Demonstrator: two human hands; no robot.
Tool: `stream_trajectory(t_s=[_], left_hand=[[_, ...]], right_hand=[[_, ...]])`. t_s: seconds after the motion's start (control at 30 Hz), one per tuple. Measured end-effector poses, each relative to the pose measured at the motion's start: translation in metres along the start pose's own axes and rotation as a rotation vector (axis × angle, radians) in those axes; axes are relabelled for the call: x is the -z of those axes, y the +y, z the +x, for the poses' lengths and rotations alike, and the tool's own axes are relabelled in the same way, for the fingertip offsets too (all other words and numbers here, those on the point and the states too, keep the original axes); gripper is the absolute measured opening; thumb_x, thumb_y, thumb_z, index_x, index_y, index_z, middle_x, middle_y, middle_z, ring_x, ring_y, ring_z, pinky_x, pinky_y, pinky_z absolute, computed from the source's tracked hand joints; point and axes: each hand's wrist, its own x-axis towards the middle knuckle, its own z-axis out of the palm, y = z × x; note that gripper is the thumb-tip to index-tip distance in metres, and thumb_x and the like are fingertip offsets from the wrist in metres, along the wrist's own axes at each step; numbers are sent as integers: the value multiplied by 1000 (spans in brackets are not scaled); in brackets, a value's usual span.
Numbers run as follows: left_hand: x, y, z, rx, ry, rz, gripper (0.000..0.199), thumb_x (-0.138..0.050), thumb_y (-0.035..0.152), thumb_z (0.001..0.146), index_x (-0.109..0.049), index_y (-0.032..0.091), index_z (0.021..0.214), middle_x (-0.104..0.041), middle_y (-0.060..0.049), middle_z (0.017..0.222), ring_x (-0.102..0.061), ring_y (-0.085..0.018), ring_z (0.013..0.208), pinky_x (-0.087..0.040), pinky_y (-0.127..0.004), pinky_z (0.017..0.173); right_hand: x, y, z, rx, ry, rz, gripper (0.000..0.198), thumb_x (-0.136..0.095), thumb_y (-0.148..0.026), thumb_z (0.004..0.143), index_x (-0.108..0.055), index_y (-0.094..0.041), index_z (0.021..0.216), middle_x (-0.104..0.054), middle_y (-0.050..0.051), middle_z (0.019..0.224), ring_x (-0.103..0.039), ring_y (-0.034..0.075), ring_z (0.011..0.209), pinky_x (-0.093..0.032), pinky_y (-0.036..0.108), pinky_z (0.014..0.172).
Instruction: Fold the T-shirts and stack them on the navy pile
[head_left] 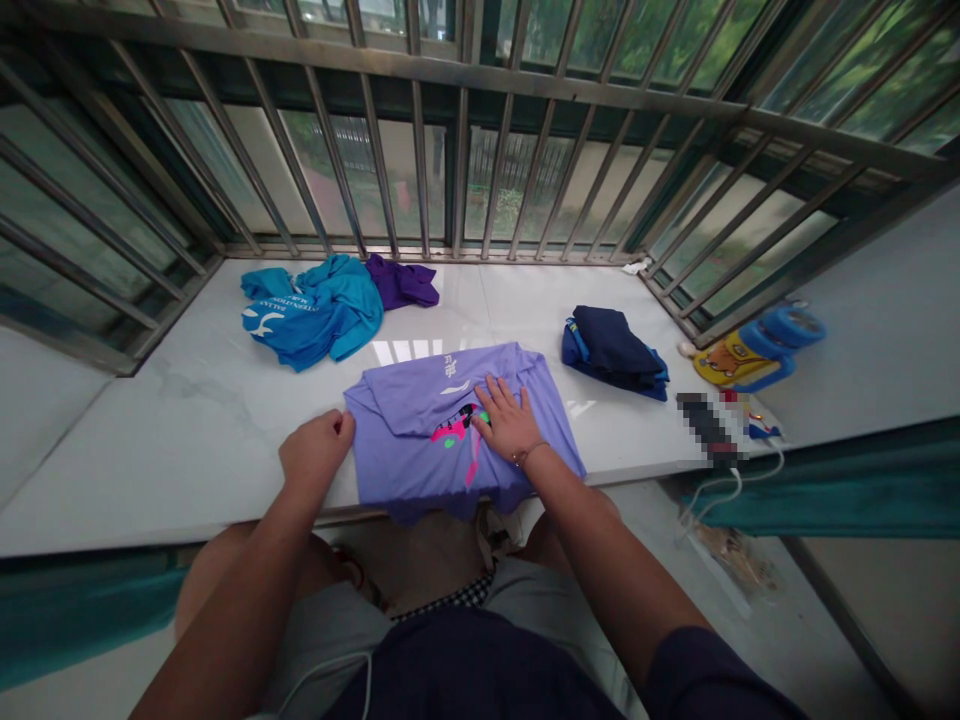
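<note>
Lavender shirt (420,467) laid out on the white tabletop (202,440), right at the front, with part of the cloth folded over and the near edge drooping off the side. Right grip (510,420) spread flat, palm down on the printed part. Left grip (319,447) curled into a fist right by the shirt's left edge; can't tell about any cloth pinched inside.

Looks like smoothing and folding, at a guess. To do it well: use the flat palm as an anchor, square up the slanted flap (390,398) on the left, stroke wrinkles outward, and bring the drooping edge up before the next crease. Go easy on any tugging, or risk skewed layers.

Now the writing: white characters (450,366) beyond the colourful print (444,430), too small to read, plus a white curved mark (454,391). No readable brand. On the crumpled blue shirt (322,315), upside-down white lettering, likely "INTERNATIONAL", maybe "DALIAN" too, rest lost in the folds. Nothing legible on the navy folded pile (615,345) or the yellow-and-blue bottle (750,345), just a cartoon-like figure on the latter.
</note>
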Motion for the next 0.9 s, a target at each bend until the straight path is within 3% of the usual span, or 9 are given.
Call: stream_trajectory(t_s=[0.27, 0.43, 0.57, 0.7, 0.9], left_hand=[[-1, -3, -1, 17, 33, -86, 55, -33, 61, 105, -72, 26, 87, -79, -11, 94, -69, -29, 84, -30, -34, 62], [-4, -9, -3, -146, 143, -214, 44, -39, 53, 104, -61, 25, 79, -74, -6, 87, -67, -24, 83, -38, -34, 69], [-8, -13, -2, -316, 156, -215, 40, -41, 49, 104, -65, 25, 84, -74, -8, 94, -68, -25, 97, -47, -34, 84], [-9, -13, -1, -369, 125, -193, 44, -38, 49, 107, -70, 26, 88, -76, -9, 103, -67, -26, 108, -49, -34, 97], [-12, -13, 0, -345, 138, -199, 46, -36, 49, 107, -71, 25, 87, -76, -10, 102, -68, -26, 105, -50, -35, 94]], right_hand=[[-18, -39, -30, -217, 61, 0, 70, -39, -58, 112, -34, -25, 174, -17, 11, 183, -15, 33, 170, -12, 68, 133], [-23, -61, -56, -262, 61, 10, 72, -40, -58, 111, -33, -25, 175, -19, 14, 182, -16, 37, 170, -14, 73, 131], [-27, -72, -70, -300, 54, 12, 74, -38, -61, 111, -31, -26, 175, -18, 14, 182, -17, 40, 169, -15, 80, 127], [-25, -74, -78, -293, 80, -10, 72, -37, -62, 111, -34, -28, 174, -20, 12, 182, -23, 37, 168, -26, 72, 126], [-3, -51, -79, -199, 98, 6, 56, -38, -54, 114, -56, -29, 160, -44, 11, 173, -43, 32, 156, -36, 58, 121]])
